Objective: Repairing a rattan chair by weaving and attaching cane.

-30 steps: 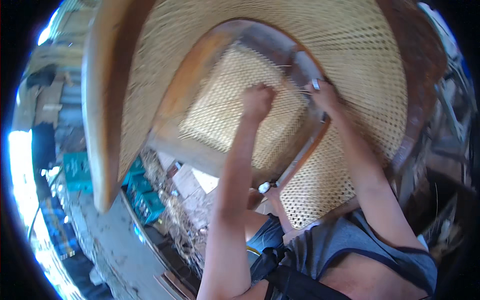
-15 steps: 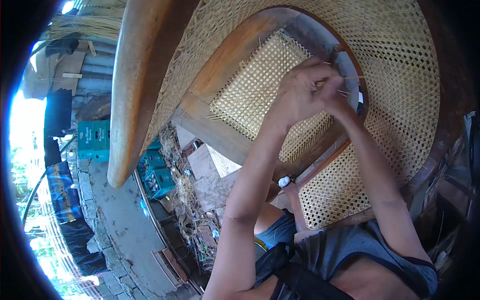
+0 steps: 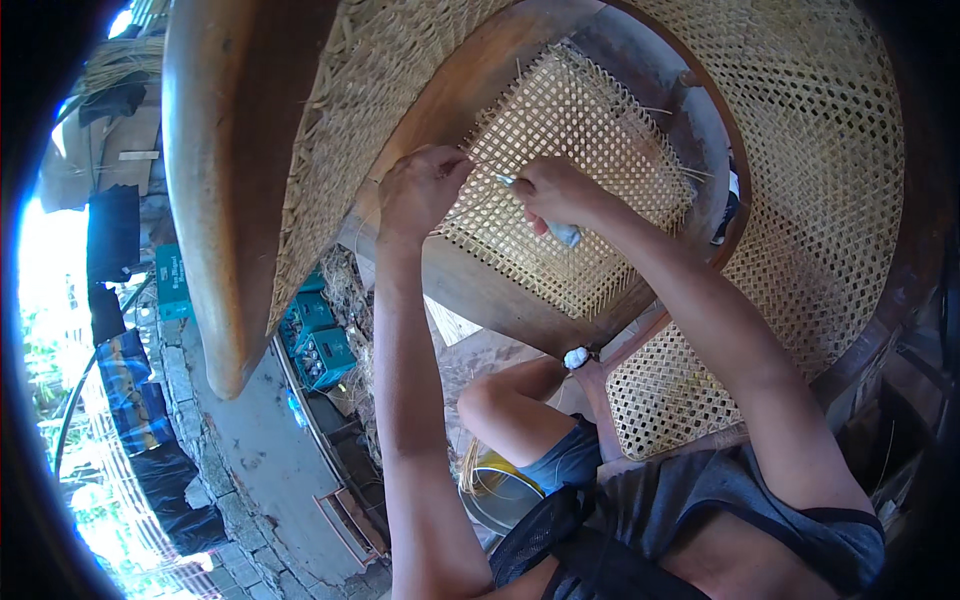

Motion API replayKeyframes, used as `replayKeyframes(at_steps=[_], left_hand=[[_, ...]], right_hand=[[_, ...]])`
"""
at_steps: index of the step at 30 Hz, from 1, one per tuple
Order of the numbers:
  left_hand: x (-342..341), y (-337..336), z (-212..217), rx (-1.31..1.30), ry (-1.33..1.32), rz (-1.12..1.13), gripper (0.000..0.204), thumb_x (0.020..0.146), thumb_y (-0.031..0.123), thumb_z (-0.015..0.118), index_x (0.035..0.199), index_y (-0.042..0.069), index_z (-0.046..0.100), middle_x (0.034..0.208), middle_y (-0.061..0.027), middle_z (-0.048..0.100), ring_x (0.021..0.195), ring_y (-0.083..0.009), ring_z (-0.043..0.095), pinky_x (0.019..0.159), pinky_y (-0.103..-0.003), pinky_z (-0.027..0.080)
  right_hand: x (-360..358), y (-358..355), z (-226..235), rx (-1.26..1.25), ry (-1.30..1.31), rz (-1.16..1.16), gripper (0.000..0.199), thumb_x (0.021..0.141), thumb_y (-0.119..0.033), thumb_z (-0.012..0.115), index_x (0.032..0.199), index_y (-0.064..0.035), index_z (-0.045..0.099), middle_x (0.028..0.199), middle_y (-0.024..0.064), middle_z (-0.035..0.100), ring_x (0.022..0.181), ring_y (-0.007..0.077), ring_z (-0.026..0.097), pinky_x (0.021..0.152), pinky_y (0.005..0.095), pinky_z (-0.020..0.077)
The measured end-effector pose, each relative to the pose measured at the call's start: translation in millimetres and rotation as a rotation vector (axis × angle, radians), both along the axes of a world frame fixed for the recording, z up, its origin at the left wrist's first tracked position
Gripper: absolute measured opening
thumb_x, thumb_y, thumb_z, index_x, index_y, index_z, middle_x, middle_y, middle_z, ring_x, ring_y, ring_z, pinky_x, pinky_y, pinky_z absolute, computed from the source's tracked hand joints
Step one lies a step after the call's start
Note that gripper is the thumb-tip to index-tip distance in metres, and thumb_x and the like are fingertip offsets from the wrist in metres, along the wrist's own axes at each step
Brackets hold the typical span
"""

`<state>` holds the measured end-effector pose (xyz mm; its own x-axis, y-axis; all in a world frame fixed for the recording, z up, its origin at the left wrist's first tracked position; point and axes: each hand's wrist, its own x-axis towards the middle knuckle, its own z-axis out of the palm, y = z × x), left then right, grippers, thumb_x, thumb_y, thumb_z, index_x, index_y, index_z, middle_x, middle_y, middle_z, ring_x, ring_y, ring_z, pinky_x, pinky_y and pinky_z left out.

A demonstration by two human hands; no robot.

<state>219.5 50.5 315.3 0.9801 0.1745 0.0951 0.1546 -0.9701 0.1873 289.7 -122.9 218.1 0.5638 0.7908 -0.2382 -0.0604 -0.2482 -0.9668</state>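
At the far left stood the smooth wooden armrest [image 3: 200,170], with green crates [image 3: 325,358] beyond its lower end. Next came the left hand [image 3: 420,195], above the upper-left edge of the woven cane panel [image 3: 590,125]; its thumb and fingertips were drawn together, though I could not tell whether a strand lay between them. The panel sat within the wooden seat frame [image 3: 505,285], its corners turned to top, right, bottom and left. Over the left half of the weave, the right hand [image 3: 560,192] was curled around a small tool with a pale handle [image 3: 564,235], its metal tip [image 3: 505,181] aimed toward the left fingers. Good work there probably called for one strand held taut in a light pinch, the tip kept low, and the left fingertips out of its line. A slip could have nicked sound cane, so short, shallow strokes seemed wiser than force. Farther right, loose strand ends [image 3: 692,172] stuck out near the panel's right corner; those looked easy to snag and were best given room by the right forearm [image 3: 690,270].
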Motion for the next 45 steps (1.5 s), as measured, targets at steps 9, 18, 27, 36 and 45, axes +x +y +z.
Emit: replayKeyframes(at_steps=[9, 18, 27, 36, 45], left_hand=[[3, 0, -6, 0.133, 0.024, 0.051, 0.016, 0.080, 0.027, 0.071, 0.088, 0.014, 0.074, 0.089, -0.0066, 0.069, 0.081, -0.0257, 0.068, 0.072, -0.036, 0.053], [13, 9, -12, 0.084, 0.089, -0.024, 0.017, 0.082, 0.027, 0.068, 0.091, 0.012, 0.072, 0.092, -0.0056, 0.068, 0.087, -0.0276, 0.067, 0.075, -0.039, 0.052], [14, 9, -15, 0.059, 0.156, -0.022, 0.020, 0.084, 0.030, 0.068, 0.093, 0.013, 0.072, 0.091, -0.0058, 0.069, 0.085, -0.0271, 0.067, 0.074, -0.040, 0.052], [-4, 3, -1, -0.360, -0.050, 0.115, 0.022, 0.085, 0.023, 0.068, 0.100, 0.007, 0.070, 0.092, -0.0064, 0.071, 0.078, -0.0230, 0.067, 0.071, -0.036, 0.053], [-19, -9, -14, -0.138, -0.386, 0.050, 0.015, 0.087, 0.010, 0.064, 0.100, 0.007, 0.071, 0.094, -0.0091, 0.069, 0.080, -0.0237, 0.068, 0.074, -0.035, 0.054]], right_hand=[[8, 32, 10, -0.117, -0.149, 0.058, 0.031, 0.091, -0.012, 0.047, 0.069, 0.0031, 0.062, 0.055, 0.0126, 0.063, 0.052, 0.0224, 0.067, 0.059, 0.0372, 0.0546], [-1, 28, 15, -0.098, -0.169, -0.028, 0.024, 0.084, -0.006, 0.049, 0.067, 0.0044, 0.061, 0.058, 0.0161, 0.064, 0.053, 0.0237, 0.068, 0.057, 0.0373, 0.0543], [13, 26, 18, -0.024, 0.088, 0.062, 0.019, 0.077, 0.000, 0.048, 0.063, 0.0054, 0.058, 0.057, 0.0146, 0.061, 0.047, 0.0232, 0.064, 0.043, 0.0375, 0.0505], [11, 35, 4, -0.117, -0.038, 0.040, 0.048, 0.098, -0.023, 0.048, 0.058, 0.0033, 0.057, 0.055, 0.0157, 0.061, 0.044, 0.0219, 0.062, 0.050, 0.0377, 0.0532], [9, -22, -5, -0.332, -0.273, -0.031, 0.041, 0.098, -0.026, 0.048, 0.078, 0.0055, 0.063, 0.064, 0.0169, 0.065, 0.046, 0.0226, 0.064, 0.058, 0.0365, 0.0570]])
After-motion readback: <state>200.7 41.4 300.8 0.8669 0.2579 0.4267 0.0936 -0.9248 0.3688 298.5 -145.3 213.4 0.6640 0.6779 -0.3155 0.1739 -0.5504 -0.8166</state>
